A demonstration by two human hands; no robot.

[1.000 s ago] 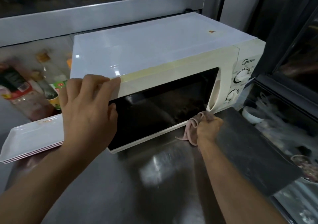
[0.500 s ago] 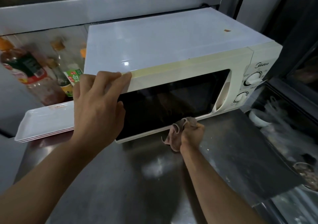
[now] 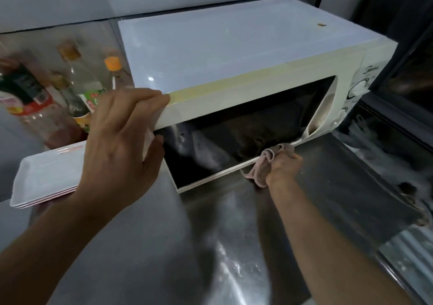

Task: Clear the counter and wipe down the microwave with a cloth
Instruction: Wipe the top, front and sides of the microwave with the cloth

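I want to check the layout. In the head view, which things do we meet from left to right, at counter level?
Bottles → stacked white trays → left hand → pink cloth held by right hand → microwave dials.

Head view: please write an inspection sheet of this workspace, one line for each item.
Surface: steel counter, shiny, smeared.
Job's things: microwave, door closed; pink cloth at the door's bottom edge.
Clutter: stacked white trays; bottles left of the microwave.
Grippers: left hand rests on the microwave's top left corner; right hand grips the cloth.
Cables: nothing seen.
Surroundings: metal shelf above; dark glass at right.
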